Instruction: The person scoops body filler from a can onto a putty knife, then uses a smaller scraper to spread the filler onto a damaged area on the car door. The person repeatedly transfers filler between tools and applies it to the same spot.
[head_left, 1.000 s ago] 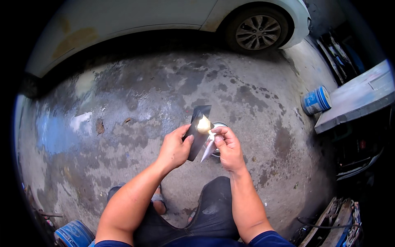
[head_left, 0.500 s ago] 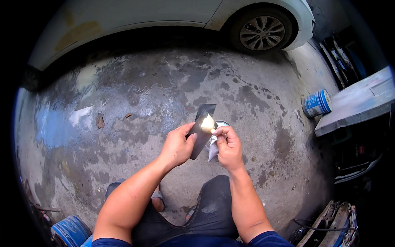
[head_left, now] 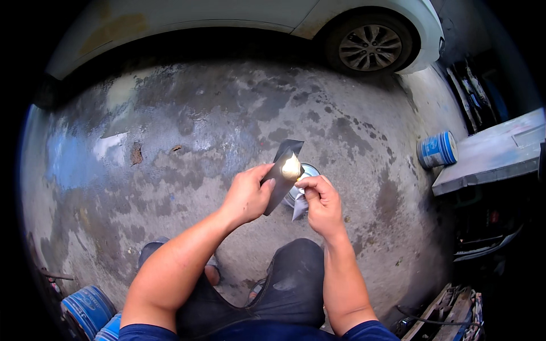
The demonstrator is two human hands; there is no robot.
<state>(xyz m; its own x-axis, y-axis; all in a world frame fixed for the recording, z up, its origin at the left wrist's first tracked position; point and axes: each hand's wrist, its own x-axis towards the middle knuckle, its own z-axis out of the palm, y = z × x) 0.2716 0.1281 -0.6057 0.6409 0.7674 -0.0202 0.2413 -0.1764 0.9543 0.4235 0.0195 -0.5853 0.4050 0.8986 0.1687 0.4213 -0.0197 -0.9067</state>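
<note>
My left hand (head_left: 248, 194) is closed on the edge of a dark, flat rectangular board (head_left: 277, 186), thumb on top, held tilted over the floor. A cream-coloured lump of paste (head_left: 291, 168) sits on the board's upper part. Close beside the paste, my right hand (head_left: 323, 206) pinches what looks like a crumpled whitish tube (head_left: 300, 208). Its pointed end hangs below the fingers, and a small yellow bit shows at the fingertips. Behind it a round tin (head_left: 310, 169) with a pale rim stands on the floor, mostly hidden by the board and my right hand.
Across the far side stands a white car (head_left: 227, 12) with a tan patch on its panel and a wheel (head_left: 371, 48). A blue-and-white bucket (head_left: 437, 150) is beside a pale slab (head_left: 492, 150) at right. Blue buckets (head_left: 90, 311) stand lower left; wooden pieces (head_left: 441, 318) lie lower right.
The view has shifted slightly. My right hand has moved a little right, away from the board, with the whitish tube, and more of the tin's rim shows. My left hand still holds the board.
</note>
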